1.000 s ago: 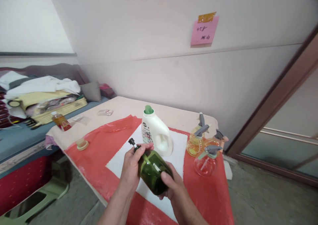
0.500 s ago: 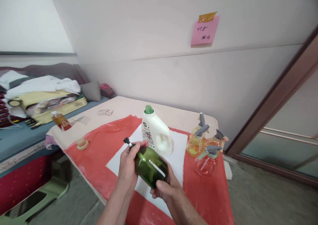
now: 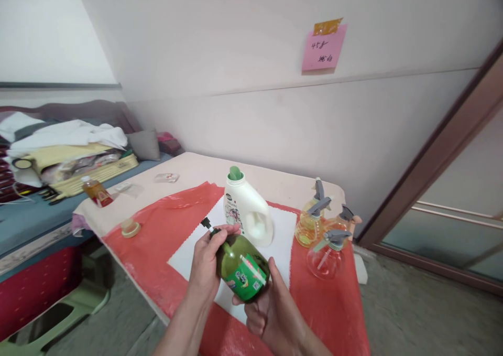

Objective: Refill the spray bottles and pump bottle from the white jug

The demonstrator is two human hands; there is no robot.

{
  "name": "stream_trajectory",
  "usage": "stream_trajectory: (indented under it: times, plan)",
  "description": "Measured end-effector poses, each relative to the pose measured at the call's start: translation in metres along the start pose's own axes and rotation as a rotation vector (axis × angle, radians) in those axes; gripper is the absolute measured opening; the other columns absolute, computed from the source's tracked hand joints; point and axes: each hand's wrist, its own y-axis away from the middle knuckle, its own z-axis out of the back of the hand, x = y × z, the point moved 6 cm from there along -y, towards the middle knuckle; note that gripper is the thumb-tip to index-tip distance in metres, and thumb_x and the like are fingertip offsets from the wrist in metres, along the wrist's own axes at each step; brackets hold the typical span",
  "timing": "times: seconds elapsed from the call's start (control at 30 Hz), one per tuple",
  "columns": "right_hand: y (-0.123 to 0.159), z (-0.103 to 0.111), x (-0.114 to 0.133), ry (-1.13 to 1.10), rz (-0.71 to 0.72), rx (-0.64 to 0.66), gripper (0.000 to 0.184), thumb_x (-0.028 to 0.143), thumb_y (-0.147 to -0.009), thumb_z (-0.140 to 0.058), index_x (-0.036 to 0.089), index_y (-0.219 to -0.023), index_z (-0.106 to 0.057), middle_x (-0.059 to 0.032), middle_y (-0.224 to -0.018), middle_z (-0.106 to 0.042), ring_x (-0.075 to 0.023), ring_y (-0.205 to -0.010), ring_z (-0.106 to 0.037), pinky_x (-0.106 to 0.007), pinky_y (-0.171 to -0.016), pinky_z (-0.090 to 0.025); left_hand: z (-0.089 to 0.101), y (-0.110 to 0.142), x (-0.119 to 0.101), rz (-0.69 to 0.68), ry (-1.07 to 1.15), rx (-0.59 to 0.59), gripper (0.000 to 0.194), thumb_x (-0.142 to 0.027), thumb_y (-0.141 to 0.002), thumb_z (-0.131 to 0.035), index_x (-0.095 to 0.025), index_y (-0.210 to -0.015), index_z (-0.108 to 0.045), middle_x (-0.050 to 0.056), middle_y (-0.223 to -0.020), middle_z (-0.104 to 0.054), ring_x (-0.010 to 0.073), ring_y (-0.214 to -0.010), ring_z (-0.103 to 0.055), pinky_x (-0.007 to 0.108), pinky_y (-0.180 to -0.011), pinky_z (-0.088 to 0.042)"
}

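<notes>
Both hands hold a dark green pump bottle, tilted with its black pump head up to the left and a bright green label facing me. My left hand wraps the neck end, thumb on top. At the base, my right hand grips with its thumb along the far side and fingers curled underneath. Just behind the bottle stands a white jug with a handle and a green piece at its mouth. It rests on a white sheet, which lies over red plastic on the table.
Several clear spray bottles with grey heads stand on the right. A tape roll lies at the left edge, and an amber bottle is farther left. A green stool stands below left; a pink note hangs on the wall.
The green pump bottle has been turned about its length, so its label now faces me. My right hand's thumb has shifted to the far side of the base.
</notes>
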Motion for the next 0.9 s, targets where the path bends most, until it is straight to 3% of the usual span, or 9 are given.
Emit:
stream_trajectory:
  times: [0.1,0.17,0.23,0.3,0.43,0.53,0.67,0.77,0.9]
  plan:
    - [0.000,0.000,-0.004,-0.034,-0.085,-0.004,0.085,0.083,-0.080,-0.034,0.007,-0.105,-0.063,-0.0125,-0.068,-0.070,-0.0049,-0.028,-0.041,-0.017,-0.032,-0.028,-0.001,0.000,0.000,-0.016,-0.035,0.010,0.026,-0.034,-0.072,-0.077,-0.015,-0.090,-0.074,0.011,-0.097,-0.076,0.0267,-0.098,-0.068,0.037,-0.086,-0.051]
    - [-0.002,0.001,-0.005,-0.022,-0.077,-0.021,0.084,0.082,-0.080,-0.038,0.009,-0.114,-0.061,-0.0149,-0.079,-0.073,-0.0102,-0.039,-0.056,-0.018,-0.037,-0.036,0.000,0.001,-0.002,-0.030,-0.051,0.000,0.025,-0.035,-0.073,-0.076,-0.015,-0.088,-0.074,0.011,-0.098,-0.076,0.0264,-0.099,-0.068,0.036,-0.086,-0.051]
    - [-0.002,0.001,0.002,-0.018,0.058,-0.050,0.075,0.076,-0.081,-0.048,0.016,-0.125,-0.055,-0.0153,-0.103,-0.073,-0.0171,-0.067,-0.069,-0.023,-0.051,-0.048,0.002,0.001,-0.002,-0.026,-0.046,-0.022,0.025,-0.037,-0.074,-0.075,-0.015,-0.086,-0.073,0.011,-0.097,-0.076,0.0265,-0.101,-0.067,0.035,-0.084,-0.051]
    - [0.002,0.000,0.014,-0.020,0.268,-0.067,0.065,0.061,-0.081,-0.062,0.025,-0.133,-0.047,-0.0109,-0.126,-0.065,-0.0216,-0.096,-0.068,-0.031,-0.071,-0.053,0.002,0.001,-0.001,-0.007,-0.035,-0.037,0.027,-0.039,-0.075,-0.074,-0.014,-0.085,-0.073,0.011,-0.097,-0.076,0.0270,-0.101,-0.066,0.035,-0.083,-0.051]
    - [0.011,-0.006,0.026,0.073,0.445,-0.047,0.082,0.035,-0.062,-0.083,0.029,-0.134,-0.045,-0.0090,-0.138,-0.057,-0.0287,-0.116,-0.059,-0.044,-0.093,-0.045,0.000,0.001,0.000,-0.007,-0.042,-0.036,0.027,-0.039,-0.074,-0.074,-0.014,-0.084,-0.073,0.011,-0.097,-0.075,0.0270,-0.100,-0.066,0.035,-0.083,-0.051]
    - [0.012,-0.007,0.027,0.128,0.437,-0.050,0.076,0.034,-0.058,-0.084,0.026,-0.127,-0.053,-0.0091,-0.131,-0.061,-0.0281,-0.111,-0.060,-0.042,-0.090,-0.047,-0.002,0.001,0.003,0.015,-0.047,-0.018,0.027,-0.039,-0.074,-0.074,-0.015,-0.083,-0.072,0.011,-0.098,-0.076,0.0271,-0.099,-0.067,0.036,-0.083,-0.051]
    - [0.006,0.001,0.018,0.056,0.263,-0.103,0.056,0.059,-0.076,-0.065,0.021,-0.117,-0.061,-0.0084,-0.099,-0.073,-0.0200,-0.075,-0.068,-0.027,-0.058,-0.048,-0.006,0.003,0.007,0.065,-0.030,0.018,0.026,-0.039,-0.073,-0.074,-0.015,-0.080,-0.070,0.011,-0.097,-0.076,0.0278,-0.097,-0.067,0.036,-0.081,-0.050]
    - [0.004,0.004,0.007,-0.001,0.061,-0.101,0.073,0.076,-0.080,-0.044,0.011,-0.106,-0.065,-0.0116,-0.077,-0.073,-0.0173,-0.052,-0.064,-0.021,-0.043,-0.039,-0.010,0.005,0.010,0.071,-0.035,0.039,0.025,-0.038,-0.071,-0.075,-0.015,-0.079,-0.070,0.012,-0.097,-0.076,0.0263,-0.092,-0.068,0.035,-0.080,-0.049]
    - [0.006,0.002,0.000,-0.034,-0.095,-0.059,0.088,0.083,-0.080,-0.032,0.003,-0.095,-0.067,-0.0153,-0.070,-0.071,-0.0158,-0.050,-0.064,-0.019,-0.044,-0.041,-0.012,0.006,0.009,0.063,-0.059,0.061,0.024,-0.038,-0.071,-0.076,-0.015,-0.078,-0.070,0.011,-0.099,-0.075,0.0244,-0.087,-0.068,0.035,-0.079,-0.049]
